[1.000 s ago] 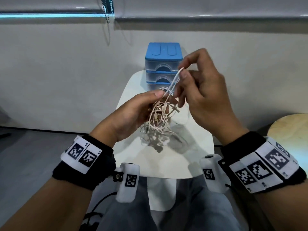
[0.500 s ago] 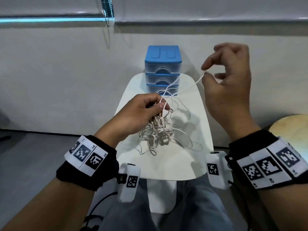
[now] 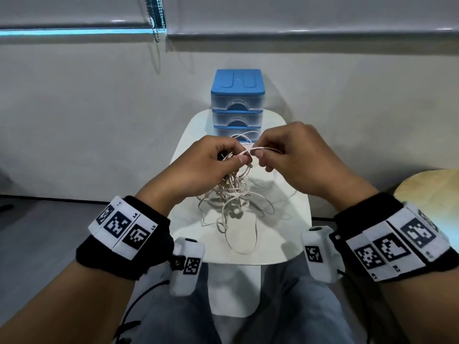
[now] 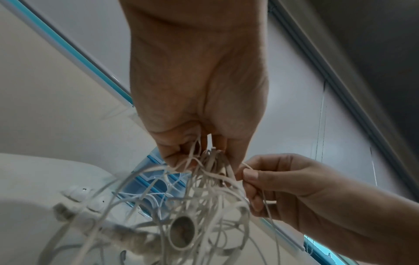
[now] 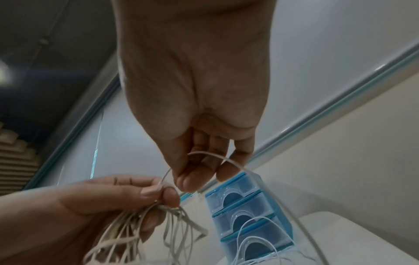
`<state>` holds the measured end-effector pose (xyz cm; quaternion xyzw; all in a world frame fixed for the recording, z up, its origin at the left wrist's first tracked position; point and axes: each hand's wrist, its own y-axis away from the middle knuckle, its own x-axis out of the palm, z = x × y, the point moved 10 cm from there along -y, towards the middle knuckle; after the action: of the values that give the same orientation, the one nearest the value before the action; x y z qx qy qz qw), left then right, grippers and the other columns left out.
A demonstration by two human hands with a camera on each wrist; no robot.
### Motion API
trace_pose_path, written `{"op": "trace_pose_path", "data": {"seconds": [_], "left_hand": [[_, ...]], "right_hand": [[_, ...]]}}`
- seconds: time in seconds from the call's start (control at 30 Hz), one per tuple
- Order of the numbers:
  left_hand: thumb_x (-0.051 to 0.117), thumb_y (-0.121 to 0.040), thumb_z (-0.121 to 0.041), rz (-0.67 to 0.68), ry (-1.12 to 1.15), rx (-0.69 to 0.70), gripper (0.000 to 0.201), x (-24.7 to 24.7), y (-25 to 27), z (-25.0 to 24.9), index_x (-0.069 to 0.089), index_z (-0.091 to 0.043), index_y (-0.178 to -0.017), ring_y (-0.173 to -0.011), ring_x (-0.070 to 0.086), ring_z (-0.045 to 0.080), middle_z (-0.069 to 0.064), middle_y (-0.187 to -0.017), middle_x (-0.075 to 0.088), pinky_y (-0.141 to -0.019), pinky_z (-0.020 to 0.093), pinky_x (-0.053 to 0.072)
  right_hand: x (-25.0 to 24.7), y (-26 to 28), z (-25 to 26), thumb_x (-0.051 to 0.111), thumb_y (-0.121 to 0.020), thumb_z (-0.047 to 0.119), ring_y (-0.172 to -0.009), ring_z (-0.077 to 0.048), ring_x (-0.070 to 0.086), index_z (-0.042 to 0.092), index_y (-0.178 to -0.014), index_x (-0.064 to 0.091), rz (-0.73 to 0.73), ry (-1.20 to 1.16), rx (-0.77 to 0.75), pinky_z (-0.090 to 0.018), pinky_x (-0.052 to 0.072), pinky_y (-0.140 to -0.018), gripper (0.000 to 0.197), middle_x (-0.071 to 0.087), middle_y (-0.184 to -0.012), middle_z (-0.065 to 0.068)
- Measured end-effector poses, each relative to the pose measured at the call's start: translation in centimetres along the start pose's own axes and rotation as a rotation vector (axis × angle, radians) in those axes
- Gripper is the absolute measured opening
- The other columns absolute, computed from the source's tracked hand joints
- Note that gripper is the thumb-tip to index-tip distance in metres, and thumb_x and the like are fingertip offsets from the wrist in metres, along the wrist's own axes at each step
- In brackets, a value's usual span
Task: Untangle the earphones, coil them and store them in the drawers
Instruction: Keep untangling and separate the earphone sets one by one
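A tangle of white earphone cables [image 3: 232, 194] hangs over the small white table [image 3: 293, 234]. My left hand [image 3: 218, 160] grips the top of the bunch, fingers curled round several strands [image 4: 204, 172]. My right hand [image 3: 280, 155] pinches one strand [image 3: 250, 151] right beside the left thumb; that strand arcs over the right fingers [image 5: 213, 157]. Loops trail down onto the table. The blue drawer unit [image 3: 237, 105] with three shut clear drawers stands at the table's far end, behind the hands.
A wall rises close behind the drawers, with a blind cord [image 3: 155, 26] hanging above. A round wooden stool [image 3: 432, 189] is at the right. My knees sit under the table's near edge.
My right hand, which had pulled a strand up and out to the right, has come back down and now pinches the cable next to the left hand. The left hand keeps the bunch.
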<state>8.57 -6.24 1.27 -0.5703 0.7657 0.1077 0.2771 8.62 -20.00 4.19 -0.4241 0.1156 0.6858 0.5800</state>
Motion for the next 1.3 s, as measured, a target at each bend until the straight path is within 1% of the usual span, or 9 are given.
{"op": "trace_pose_path", "data": {"seconds": [0.1,0.2,0.33,0.43,0.57,0.77,1.03,1.2,1.3], "left_hand": [[0.065,-0.099,-0.025,0.001,0.038,-0.025,0.013,0.0,0.3,0.4,0.076,-0.018,-0.097,-0.061,0.048,0.009,-0.004,-0.069,0.056,-0.059,0.02,0.041],[0.07,-0.096,-0.023,-0.015,0.042,-0.063,0.007,-0.4,0.6,1.1,0.076,-0.02,-0.099,-0.061,0.055,0.009,-0.006,-0.071,0.06,-0.061,0.02,0.046],[0.073,-0.093,-0.022,-0.054,0.045,-0.113,0.011,-1.1,1.0,2.4,0.075,-0.025,-0.104,-0.06,0.058,0.005,-0.018,-0.061,0.06,-0.06,0.012,0.043],[0.074,-0.093,-0.021,-0.051,0.063,-0.153,0.018,-0.7,1.3,3.1,0.072,-0.028,-0.109,-0.067,0.062,0.005,-0.016,-0.069,0.064,-0.067,0.015,0.046],[0.075,-0.091,-0.021,-0.033,0.054,-0.19,0.029,-0.2,1.6,3.8,0.069,-0.033,-0.116,-0.084,0.063,0.014,0.001,-0.099,0.068,-0.087,0.034,0.053],[0.082,-0.085,-0.019,-0.049,0.021,-0.202,0.039,-0.9,2.3,4.4,0.067,-0.032,-0.118,-0.076,0.056,0.008,-0.001,-0.096,0.065,-0.075,0.024,0.047],[0.089,-0.075,-0.039,-0.061,-0.15,-0.227,0.076,-0.8,2.6,4.5,0.05,-0.03,-0.139,-0.099,0.055,0.008,-0.006,-0.122,0.054,-0.083,0.025,0.041],[0.091,-0.069,-0.043,-0.049,-0.299,-0.242,0.095,0.2,2.1,4.5,0.037,-0.025,-0.145,-0.11,0.043,0.007,-0.005,-0.133,0.039,-0.082,0.019,0.032],[0.09,-0.072,-0.035,-0.047,-0.372,-0.229,0.09,0.6,1.7,4.3,0.037,-0.022,-0.144,-0.102,0.044,0.01,-0.004,-0.125,0.037,-0.072,0.019,0.03]], "right_hand": [[-1.3,0.3,-0.3,0.069,-0.093,0.02,-0.051,-0.008,0.057,0.011,-0.08,0.076,-0.062,-0.041,0.046,-0.02,0.044,-0.054,0.017,0.065,-0.059,0.0],[-4.6,0.5,-1.5,0.066,-0.094,0.024,-0.056,-0.029,0.053,-0.003,-0.083,0.072,-0.275,-0.01,0.093,-0.036,0.048,-0.06,0.03,0.054,-0.068,-0.027],[-8.2,1.4,-4.0,0.055,-0.097,0.025,-0.068,-0.05,0.059,-0.004,-0.08,0.065,-0.404,0.116,0.176,-0.051,0.054,-0.064,0.035,0.055,-0.068,-0.029],[-7.9,2.2,-6.6,0.051,-0.095,0.015,-0.085,-0.045,0.067,0.012,-0.106,0.073,-0.286,0.195,0.302,-0.05,0.059,-0.079,0.025,0.069,-0.088,-0.02],[-5.7,3.7,-9.1,0.051,-0.091,0.011,-0.103,-0.039,0.064,0.029,-0.134,0.059,-0.045,0.287,0.494,-0.044,0.054,-0.095,0.048,0.063,-0.122,-0.017],[-2.4,3.8,-8.1,0.053,-0.09,0.004,-0.115,-0.031,0.057,0.027,-0.144,0.047,0.129,0.384,0.419,-0.04,0.047,-0.097,0.059,0.041,-0.139,-0.007],[2.3,3.8,-4.5,0.073,-0.088,0.021,-0.082,-0.015,0.062,0.025,-0.092,0.068,0.318,0.22,0.209,-0.03,0.05,-0.075,0.008,0.067,-0.092,0.007],[6.8,4.7,-3.7,0.076,-0.087,0.033,-0.1,-0.013,0.06,0.027,-0.112,0.072,0.529,0.351,0.154,-0.03,0.049,-0.088,0.026,0.063,-0.107,0.008],[7.7,4.7,-3.6,0.073,-0.088,0.038,-0.097,-0.015,0.056,0.029,-0.103,0.074,0.525,0.391,0.157,-0.031,0.047,-0.085,0.017,0.058,-0.097,0.009]]}}
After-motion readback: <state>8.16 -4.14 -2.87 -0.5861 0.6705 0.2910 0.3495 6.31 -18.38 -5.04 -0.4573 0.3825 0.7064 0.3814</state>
